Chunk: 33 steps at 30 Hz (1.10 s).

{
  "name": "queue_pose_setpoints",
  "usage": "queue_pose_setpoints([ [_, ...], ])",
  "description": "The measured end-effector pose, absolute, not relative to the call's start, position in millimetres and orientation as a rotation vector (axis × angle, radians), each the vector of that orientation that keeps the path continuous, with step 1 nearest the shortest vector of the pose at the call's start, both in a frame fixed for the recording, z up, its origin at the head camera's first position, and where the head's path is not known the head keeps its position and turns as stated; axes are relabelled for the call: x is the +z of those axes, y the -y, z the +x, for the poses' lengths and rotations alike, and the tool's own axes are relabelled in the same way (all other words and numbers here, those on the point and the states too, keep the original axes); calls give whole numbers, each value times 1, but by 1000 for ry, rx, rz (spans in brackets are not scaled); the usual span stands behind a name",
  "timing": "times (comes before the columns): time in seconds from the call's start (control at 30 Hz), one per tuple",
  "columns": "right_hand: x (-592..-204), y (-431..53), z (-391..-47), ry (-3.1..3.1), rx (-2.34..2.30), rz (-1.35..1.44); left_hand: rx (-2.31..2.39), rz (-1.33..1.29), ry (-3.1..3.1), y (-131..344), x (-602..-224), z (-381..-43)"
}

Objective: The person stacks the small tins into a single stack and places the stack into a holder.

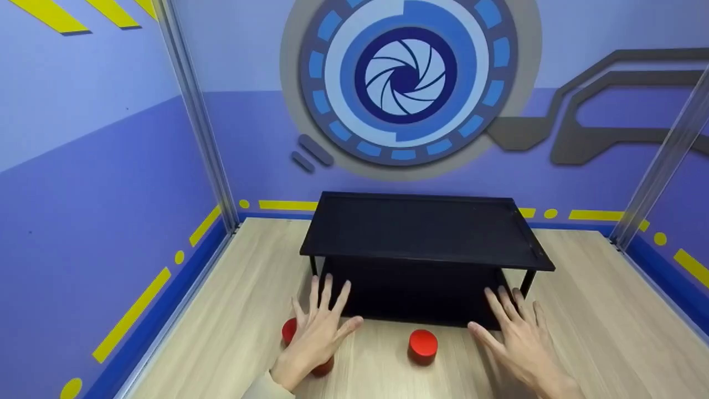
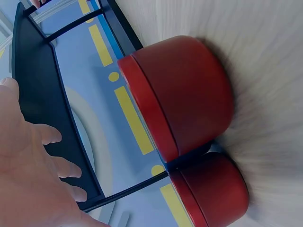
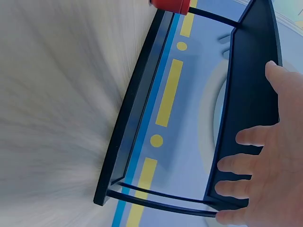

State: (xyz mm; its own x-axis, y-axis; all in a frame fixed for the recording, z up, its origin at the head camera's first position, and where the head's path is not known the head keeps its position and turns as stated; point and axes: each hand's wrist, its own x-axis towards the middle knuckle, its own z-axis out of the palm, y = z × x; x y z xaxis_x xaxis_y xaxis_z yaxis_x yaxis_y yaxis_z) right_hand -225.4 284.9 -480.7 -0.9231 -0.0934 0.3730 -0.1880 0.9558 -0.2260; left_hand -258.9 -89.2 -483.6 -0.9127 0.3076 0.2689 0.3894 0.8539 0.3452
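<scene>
A black two-tier rack [image 1: 421, 227] stands on the wooden table, its upper board held up by thin posts. My left hand [image 1: 317, 335] is spread with straight fingers before the rack's left front. It partly covers two round red canisters, one [image 1: 288, 331] by its little-finger side and one [image 1: 323, 368] below its palm. In the left wrist view the nearer red canister [image 2: 184, 97] and another [image 2: 215, 191] stand apart from the fingers. My right hand [image 1: 520, 343], also spread, is at the rack's right front and holds nothing. A third red canister [image 1: 423, 347] stands between the hands.
Blue-purple panels with yellow marks [image 1: 133, 316] wall in the table [image 1: 598, 321] at the left, back and right. Metal posts [image 1: 196, 111] stand at the corners. The rack's lower board [image 3: 135, 118] lies low over the table, close behind the canisters.
</scene>
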Motion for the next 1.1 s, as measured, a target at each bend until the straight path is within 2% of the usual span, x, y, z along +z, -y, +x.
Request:
queue_pose_setpoints([
  [0.2,-485,-281,-227,2725,389,229,-574,-537,2832,89,-484,-259],
  [0.6,-501,-252,-235,2711,779,383,-574,-527,2848,90,-485,-260],
  [0.77,-505,-239,-240,2736,923,529,-576,-536,2848,91,-485,-260],
  [1.1,-516,-228,-250,2769,929,785,-634,-532,2841,96,-483,-259],
])
